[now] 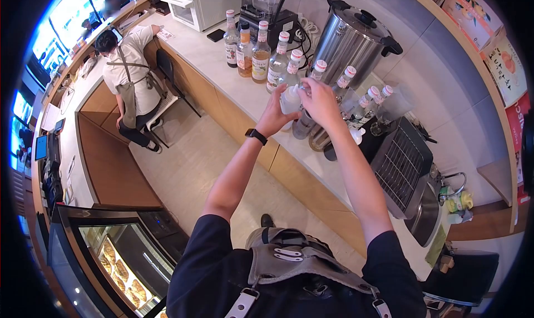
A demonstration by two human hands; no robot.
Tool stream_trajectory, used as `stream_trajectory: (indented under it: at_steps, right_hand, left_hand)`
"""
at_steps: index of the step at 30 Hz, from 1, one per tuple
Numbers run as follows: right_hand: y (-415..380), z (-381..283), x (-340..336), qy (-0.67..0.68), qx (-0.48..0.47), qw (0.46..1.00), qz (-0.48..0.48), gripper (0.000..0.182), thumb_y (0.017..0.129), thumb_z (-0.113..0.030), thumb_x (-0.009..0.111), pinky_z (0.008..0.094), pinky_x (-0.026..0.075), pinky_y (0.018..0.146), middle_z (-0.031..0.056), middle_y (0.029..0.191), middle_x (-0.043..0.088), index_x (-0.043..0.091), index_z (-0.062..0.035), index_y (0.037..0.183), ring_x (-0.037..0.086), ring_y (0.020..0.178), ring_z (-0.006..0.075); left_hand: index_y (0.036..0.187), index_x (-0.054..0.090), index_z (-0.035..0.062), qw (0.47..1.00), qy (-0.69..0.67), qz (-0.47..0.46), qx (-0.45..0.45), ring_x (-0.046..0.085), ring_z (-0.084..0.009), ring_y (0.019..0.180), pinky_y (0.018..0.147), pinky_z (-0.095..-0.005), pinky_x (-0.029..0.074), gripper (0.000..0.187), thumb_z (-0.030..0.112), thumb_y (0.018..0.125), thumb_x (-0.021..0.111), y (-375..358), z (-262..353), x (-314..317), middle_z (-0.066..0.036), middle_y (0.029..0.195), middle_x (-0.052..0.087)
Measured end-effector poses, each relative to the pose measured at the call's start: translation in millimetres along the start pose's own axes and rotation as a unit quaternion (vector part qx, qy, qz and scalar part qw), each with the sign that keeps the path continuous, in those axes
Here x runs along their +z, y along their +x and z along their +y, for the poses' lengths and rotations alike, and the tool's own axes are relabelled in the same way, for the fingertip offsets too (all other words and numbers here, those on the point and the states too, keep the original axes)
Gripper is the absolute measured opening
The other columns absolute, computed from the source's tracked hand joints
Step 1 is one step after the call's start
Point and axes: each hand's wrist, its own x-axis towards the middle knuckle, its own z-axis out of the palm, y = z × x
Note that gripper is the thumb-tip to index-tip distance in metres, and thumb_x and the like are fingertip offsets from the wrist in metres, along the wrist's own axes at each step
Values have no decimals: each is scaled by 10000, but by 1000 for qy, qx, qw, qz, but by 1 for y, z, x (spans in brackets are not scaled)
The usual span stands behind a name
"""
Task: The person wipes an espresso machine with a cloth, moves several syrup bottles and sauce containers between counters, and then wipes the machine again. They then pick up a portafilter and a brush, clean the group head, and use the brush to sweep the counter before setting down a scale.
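Observation:
My left hand [275, 115] is wrapped around a small, whitish, see-through plastic bottle [290, 100], held up over the counter's front edge. At the top of this bottle, the bent fingers of my right hand [319, 102] are closed on its upper end; they hide the cap. Behind my hands stands a row of syrup bottles, among them a yellow-labelled one [260, 59] and a clear one [276, 67]. More bottles, such as one with a pinkish cap [345, 80], stand beyond my right hand, partly covered by it.
A large steel urn [356, 40] stands against the wall behind the bottles. To the right are a wire drip rack [399, 161] and a sink [424, 220]. A person [133, 79] sits on a chair at the left counter. A pastry display case [122, 262] is at lower left.

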Motion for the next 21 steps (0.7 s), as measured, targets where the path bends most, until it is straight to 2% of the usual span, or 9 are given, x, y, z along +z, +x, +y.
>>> stream_trajectory:
  at_steps: [1,2,6,9,13,16,21]
  right_hand:
    - [10,-4,2,16,8,1000,-4,420,915,-231,711,467,557,946,244,1110,734,681,11,1256,707,1047,405]
    - [16,-7,2,30,10,999,-15,355,921,-264,714,459,570,905,239,1039,754,744,6,1149,729,984,392]
    - [32,-1,6,-18,6,999,-47,251,916,-244,720,459,575,862,240,949,752,790,-18,1000,741,923,389]
    - [30,-11,2,-25,20,998,-51,236,919,-223,714,468,572,862,243,942,749,781,-11,1000,736,924,398]
    - [23,-14,12,-82,19,996,-17,196,936,-178,681,493,561,857,239,932,745,751,-10,1010,725,934,415]
    - [25,-3,19,-43,-8,998,47,182,946,-165,666,496,556,857,231,935,747,744,-15,1013,723,951,411]
    - [24,2,19,23,37,998,36,176,951,-165,668,491,554,857,222,949,752,765,-34,1016,723,953,405]
  left_hand:
    - [1461,414,-6,1000,11,4,21,546,-393,1326,1114,-457,445,876,281,794,905,4,6,-2,-229,1404,558]
    - [1453,434,3,999,23,10,41,545,-411,1314,1093,-463,455,831,251,805,892,6,11,-3,-221,1392,556]
    - [1414,524,65,1000,13,-17,4,561,-444,1255,1028,-479,479,650,267,874,824,12,16,-7,-220,1347,597]
    - [1415,520,57,999,28,-7,-27,572,-436,1249,1027,-477,482,659,284,875,823,9,18,-6,-221,1355,599]
    - [1397,530,52,999,37,11,-6,590,-437,1224,1009,-478,494,651,282,867,829,9,17,-3,-220,1331,616]
    - [1378,542,51,999,33,11,-28,605,-437,1200,994,-478,502,638,254,852,842,12,17,-5,-221,1309,629]
    - [1356,556,54,999,22,22,-9,614,-431,1190,985,-479,505,623,244,843,852,13,17,-4,-222,1289,642]
